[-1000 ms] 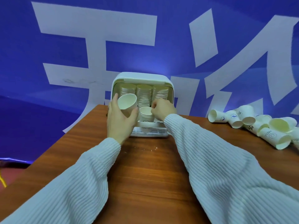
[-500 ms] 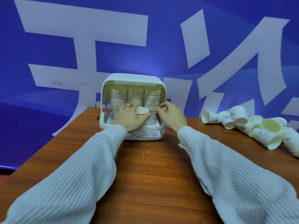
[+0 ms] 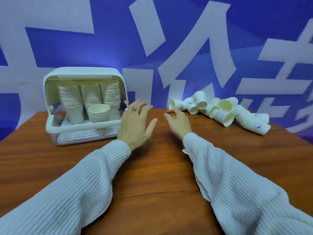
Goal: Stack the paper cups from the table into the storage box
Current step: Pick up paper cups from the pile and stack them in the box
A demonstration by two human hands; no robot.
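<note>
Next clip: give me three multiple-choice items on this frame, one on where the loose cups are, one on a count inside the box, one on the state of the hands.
1. Where does the pile of loose cups lie?
A. on the table, right of both hands
B. inside the storage box
C. on the floor

2. How many tall stacks stand at the back of the storage box?
A. one
B. three
C. five

3. What are the hands doing?
A. each grips a cup
B. both press on the box lid
C. both are empty above the table

Answers:
1. A: the cups lie on their sides at the far right of the table.
2. B: three tall stacks stand side by side, with a short stack in front.
3. C: the left hand has its fingers spread and the right hand has them loosely curled, with nothing in either.
</note>
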